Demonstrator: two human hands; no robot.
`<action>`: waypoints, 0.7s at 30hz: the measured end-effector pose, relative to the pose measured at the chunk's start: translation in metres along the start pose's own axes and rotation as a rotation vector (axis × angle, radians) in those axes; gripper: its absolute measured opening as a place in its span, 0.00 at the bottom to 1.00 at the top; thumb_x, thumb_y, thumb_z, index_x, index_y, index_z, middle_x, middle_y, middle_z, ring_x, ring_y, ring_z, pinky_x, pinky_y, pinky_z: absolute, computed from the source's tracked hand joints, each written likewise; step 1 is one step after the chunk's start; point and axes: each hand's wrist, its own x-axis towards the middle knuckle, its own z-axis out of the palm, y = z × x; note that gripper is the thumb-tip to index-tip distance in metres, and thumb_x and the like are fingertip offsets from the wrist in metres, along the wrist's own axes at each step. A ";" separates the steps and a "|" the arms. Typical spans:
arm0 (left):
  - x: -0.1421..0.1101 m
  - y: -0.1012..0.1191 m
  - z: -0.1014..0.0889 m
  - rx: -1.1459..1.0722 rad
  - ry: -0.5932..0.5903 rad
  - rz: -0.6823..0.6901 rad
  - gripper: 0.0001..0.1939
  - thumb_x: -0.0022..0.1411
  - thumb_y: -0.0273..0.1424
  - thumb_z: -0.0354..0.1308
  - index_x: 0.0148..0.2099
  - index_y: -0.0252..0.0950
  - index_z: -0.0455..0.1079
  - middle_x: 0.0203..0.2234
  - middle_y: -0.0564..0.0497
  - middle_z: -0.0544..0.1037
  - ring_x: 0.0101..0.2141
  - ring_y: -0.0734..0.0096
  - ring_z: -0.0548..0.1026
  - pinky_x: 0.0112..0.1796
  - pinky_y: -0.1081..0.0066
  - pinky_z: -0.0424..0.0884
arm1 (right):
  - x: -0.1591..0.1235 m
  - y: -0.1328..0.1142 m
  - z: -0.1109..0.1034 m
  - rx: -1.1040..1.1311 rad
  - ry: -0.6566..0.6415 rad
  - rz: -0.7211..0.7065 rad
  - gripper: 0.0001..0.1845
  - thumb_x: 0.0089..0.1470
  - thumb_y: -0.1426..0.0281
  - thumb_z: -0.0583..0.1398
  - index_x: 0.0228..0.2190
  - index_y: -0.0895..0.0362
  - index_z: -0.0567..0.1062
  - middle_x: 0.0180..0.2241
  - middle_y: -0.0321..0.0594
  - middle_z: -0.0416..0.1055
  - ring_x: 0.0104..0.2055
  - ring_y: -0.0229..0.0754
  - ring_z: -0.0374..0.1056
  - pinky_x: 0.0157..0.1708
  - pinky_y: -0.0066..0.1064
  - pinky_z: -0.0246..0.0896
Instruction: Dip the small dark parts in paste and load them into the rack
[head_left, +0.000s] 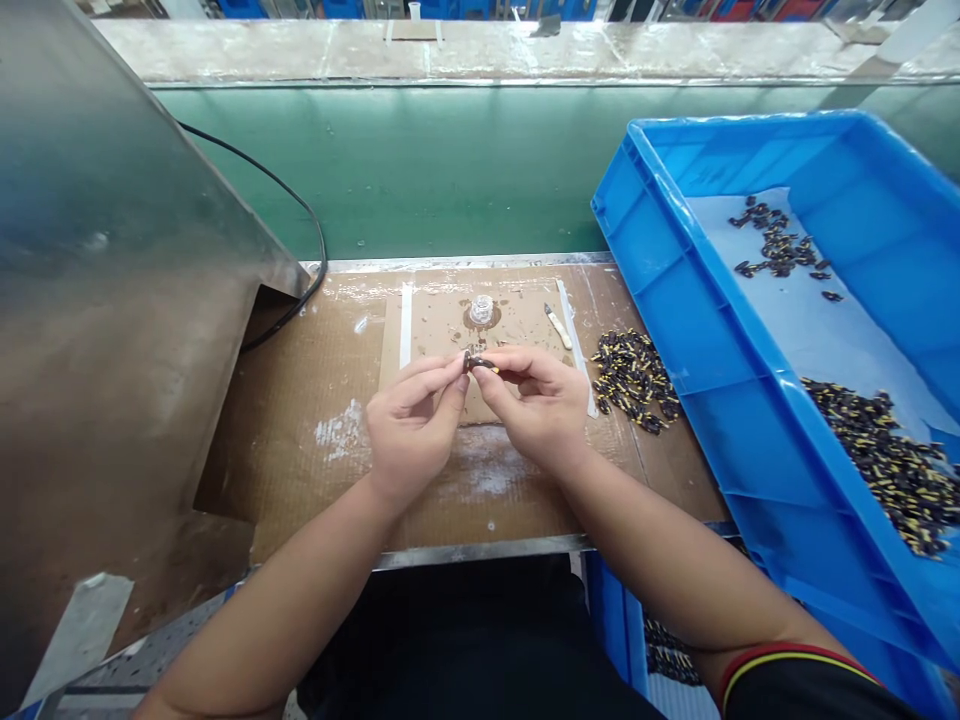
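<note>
A small dark part with a yellow tip is pinched between my two hands above the cardboard-covered bench. Thumb and fingertips of my left hand close on its left end. My right hand grips its right side, close to the yellow tip. The fingers hide much of the part, so its exact kind does not show. Just beyond my fingertips stands a small clear container on a wet-looking stain. Right of that lies a small pale-handled tool with a dark tip.
A pile of similar dark and yellow parts lies right of my hands. A large blue crate holds more of them on a pale liner. At left rises a metal housing with a black cable. A green surface runs behind the bench.
</note>
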 end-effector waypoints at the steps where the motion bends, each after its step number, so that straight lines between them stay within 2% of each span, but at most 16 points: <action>1: 0.000 0.000 0.000 -0.008 0.001 0.008 0.10 0.64 0.26 0.68 0.46 0.42 0.84 0.43 0.48 0.86 0.43 0.66 0.84 0.50 0.63 0.83 | 0.000 0.000 0.000 -0.006 -0.001 -0.007 0.07 0.60 0.67 0.69 0.41 0.50 0.83 0.42 0.38 0.83 0.45 0.43 0.81 0.49 0.42 0.81; 5: 0.002 0.001 0.000 -0.085 -0.022 0.049 0.11 0.64 0.25 0.68 0.47 0.41 0.83 0.44 0.47 0.86 0.45 0.65 0.84 0.50 0.64 0.83 | 0.003 0.002 -0.004 -0.067 -0.015 -0.119 0.07 0.62 0.69 0.67 0.42 0.52 0.82 0.43 0.39 0.83 0.45 0.43 0.81 0.48 0.40 0.81; 9: 0.004 -0.002 0.001 -0.148 -0.071 0.048 0.14 0.65 0.27 0.67 0.52 0.41 0.82 0.49 0.45 0.84 0.50 0.61 0.83 0.54 0.61 0.82 | 0.010 0.004 -0.009 -0.213 -0.024 -0.379 0.12 0.62 0.75 0.66 0.45 0.49 0.81 0.44 0.38 0.84 0.48 0.43 0.81 0.52 0.40 0.80; 12: 0.004 -0.006 0.000 -0.076 -0.029 0.080 0.11 0.65 0.27 0.67 0.50 0.40 0.82 0.45 0.46 0.85 0.46 0.63 0.84 0.52 0.61 0.82 | 0.012 0.005 -0.010 -0.327 -0.030 -0.539 0.14 0.62 0.77 0.65 0.46 0.49 0.80 0.46 0.38 0.84 0.47 0.42 0.81 0.50 0.37 0.81; 17: 0.004 -0.008 -0.002 -0.034 0.035 0.079 0.06 0.65 0.28 0.67 0.44 0.39 0.83 0.40 0.47 0.86 0.42 0.65 0.85 0.47 0.64 0.83 | 0.007 0.005 -0.008 -0.414 -0.051 -0.593 0.11 0.63 0.76 0.65 0.44 0.49 0.80 0.47 0.38 0.84 0.47 0.41 0.82 0.50 0.35 0.82; 21: 0.003 -0.008 -0.004 -0.026 0.047 0.063 0.04 0.65 0.30 0.67 0.42 0.38 0.83 0.39 0.47 0.86 0.40 0.65 0.85 0.45 0.65 0.83 | 0.003 0.003 -0.006 -0.413 -0.035 -0.630 0.13 0.62 0.77 0.65 0.45 0.49 0.80 0.47 0.38 0.84 0.46 0.41 0.82 0.49 0.34 0.81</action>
